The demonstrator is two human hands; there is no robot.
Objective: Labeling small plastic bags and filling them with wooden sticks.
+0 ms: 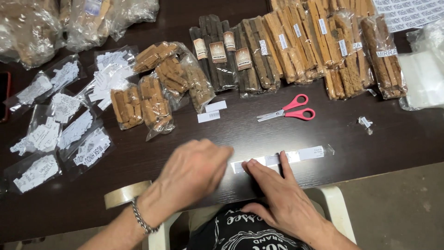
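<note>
Hands low over a dark table (pixel 379 139), seen from the head camera. The left hand (pixel 192 173) hovers blurred, fingers curled loosely together, gripping nothing I can make out. The right hand (pixel 277 194) lies flat, fingertips (pixel 252 163) pressing a narrow white label strip (pixel 296 156) near the table's front edge. The strip runs left to right, its far end pointing toward the person's right. If those fingertips slip, it could skew or crease. Pink scissors (pixel 289 111) lie beyond, before bagged brown sticks (pixel 296 41).
</note>
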